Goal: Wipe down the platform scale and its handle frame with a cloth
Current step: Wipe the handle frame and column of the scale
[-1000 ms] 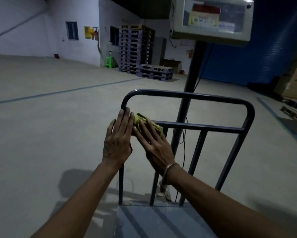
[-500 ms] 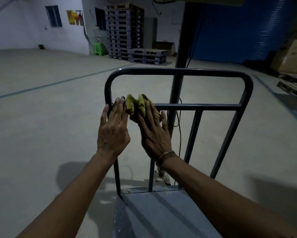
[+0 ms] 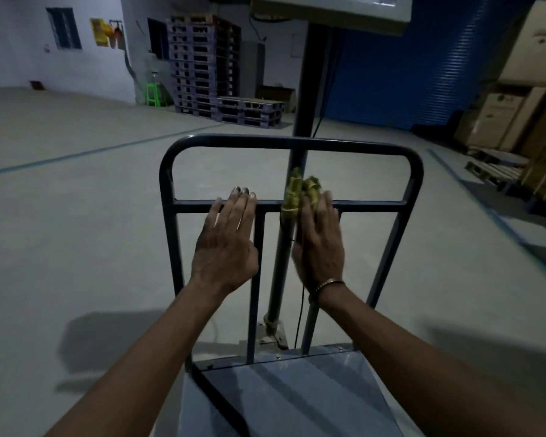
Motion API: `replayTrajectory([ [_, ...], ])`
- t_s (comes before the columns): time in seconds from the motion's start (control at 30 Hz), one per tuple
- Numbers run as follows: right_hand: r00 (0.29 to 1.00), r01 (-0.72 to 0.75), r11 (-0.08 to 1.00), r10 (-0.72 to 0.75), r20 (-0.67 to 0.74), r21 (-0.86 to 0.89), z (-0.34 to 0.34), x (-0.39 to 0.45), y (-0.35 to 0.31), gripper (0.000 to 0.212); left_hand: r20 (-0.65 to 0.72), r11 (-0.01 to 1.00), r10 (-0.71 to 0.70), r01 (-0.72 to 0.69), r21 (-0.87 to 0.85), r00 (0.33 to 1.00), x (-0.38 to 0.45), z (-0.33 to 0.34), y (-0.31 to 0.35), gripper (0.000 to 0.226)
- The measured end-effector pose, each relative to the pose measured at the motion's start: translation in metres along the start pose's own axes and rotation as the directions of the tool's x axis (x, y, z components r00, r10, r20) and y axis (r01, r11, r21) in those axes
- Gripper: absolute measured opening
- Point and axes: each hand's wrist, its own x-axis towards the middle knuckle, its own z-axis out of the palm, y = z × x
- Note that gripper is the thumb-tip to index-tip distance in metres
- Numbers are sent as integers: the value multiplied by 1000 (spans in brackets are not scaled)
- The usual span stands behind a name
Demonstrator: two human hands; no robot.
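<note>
Your crumpled yellow-green cloth has slid along the middle crossbar of the dark grey metal handle frame, from near its left post to about the middle, so the left part of that bar looks wiped and the right part is still to do. Your right hand presses the cloth to the bar, fingers curled over it. Your left hand lies flat on the bar, fingers spread, holding nothing. The grey platform sits below. The cardboard boxes carry marks too blurry to read.
</note>
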Motion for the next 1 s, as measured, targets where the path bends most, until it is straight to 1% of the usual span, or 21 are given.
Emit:
replayTrajectory([
  [0.03,998,-58,998,58,-16,11,-3,0,6,84,4,1000,-11,11,-5,1000,2,1,2,89],
  [0.07,998,-57,998,57,-20,12,-4,-2,9,85,12,1000,-21,22,-13,1000,5,1,5,89],
  [0.1,1000,3,1000,-3,-3,5,-4,-3,10,84,23,999,-27,27,-24,999,9,2,10,89],
  [0.13,994,102,995,-102,34,-9,-4,-5,10,83,31,999,-28,29,-33,999,12,3,15,88],
  [0.17,976,211,977,-209,65,-29,-4,-3,12,81,35,999,-26,28,-41,999,15,5,22,88],
  [0.2,957,285,958,-282,74,-40,-5,1,18,79,40,998,-22,24,-49,999,19,6,29,87],
  [0.23,951,305,951,-303,58,-41,-7,5,28,78,48,998,-20,23,-56,999,22,8,35,88],
  [0.27,959,283,958,-283,24,-35,-10,7,38,78,56,998,-23,26,-58,998,24,10,40,88],
  [0.33,983,182,983,-182,-30,-13,-14,4,57,80,63,998,-29,32,-48,998,26,13,46,90],
  [0.4,994,99,995,-98,-42,14,-13,-6,58,86,75,999,-27,30,-35,997,29,16,49,93],
  [0.43,996,86,996,-85,-36,24,-13,-11,53,89,73,999,-22,24,-28,997,30,17,51,95],
  [0.57,982,181,983,-182,47,29,-7,-15,50,83,91,999,10,-7,-32,996,39,18,66,100],
  [0.6,986,160,986,-162,45,35,-8,-13,54,86,95,1000,11,-9,-30,995,40,18,69,100],
  [0.7,1000,19,997,-20,21,71,-13,-16,62,95,121,1000,21,-19,-15,992,40,19,67,101],
  [0.77,1000,-23,993,23,4,116,-12,-18,56,98,122,999,31,-28,-20,992,39,20,64,101],
  [0.83,1000,10,990,-14,22,140,-10,-19,51,100,105,999,26,-24,-24,994,39,22,64,101],
  [0.9,995,81,989,-86,42,121,-9,-20,57,97,89,1000,16,-14,-18,996,39,23,67,100],
  [0.93,997,53,992,-58,40,112,-10,-20,63,97,91,1000,16,-15,-12,996,39,23,68,100],
  [0.97,999,-48,992,45,28,114,-12,-18,69,98,94,1000,19,-18,-5,995,39,24,68,100],
  [1.0,981,-191,973,192,7,131,-13,-16,76,100,92,1000,22,-23,-1,995,39,25,66,101],
])
